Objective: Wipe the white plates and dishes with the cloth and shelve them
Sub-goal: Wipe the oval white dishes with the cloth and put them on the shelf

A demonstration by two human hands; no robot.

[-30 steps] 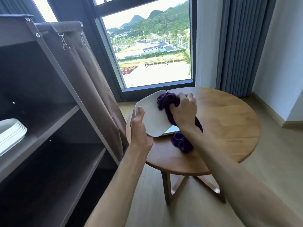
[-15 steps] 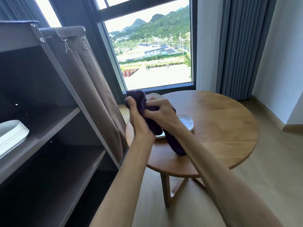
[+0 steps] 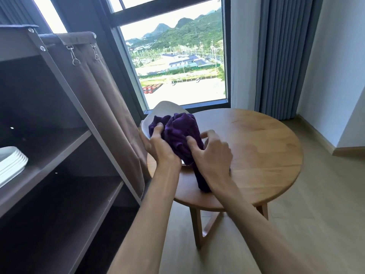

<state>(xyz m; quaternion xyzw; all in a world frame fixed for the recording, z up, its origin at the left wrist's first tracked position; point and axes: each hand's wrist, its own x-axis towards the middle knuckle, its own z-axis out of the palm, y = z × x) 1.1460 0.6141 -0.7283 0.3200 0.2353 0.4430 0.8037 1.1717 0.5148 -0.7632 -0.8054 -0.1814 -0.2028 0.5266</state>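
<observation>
I see my left hand (image 3: 161,148) gripping the tilted white plate (image 3: 158,115) and purple cloth (image 3: 177,129) above the round table (image 3: 266,155). My right hand (image 3: 212,155), fingers spread loose, presses the bunched cloth.

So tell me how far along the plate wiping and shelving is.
Done: a stack of white plates already sits on the dark brown shelf unit. In hand: the left hand holds a white ceramic plate tilted above the round wooden table, with the purple cloth bunched against it; the right hand is at the cloth. Left: shelving this plate. Anything else on the table is hidden behind the hands.
</observation>
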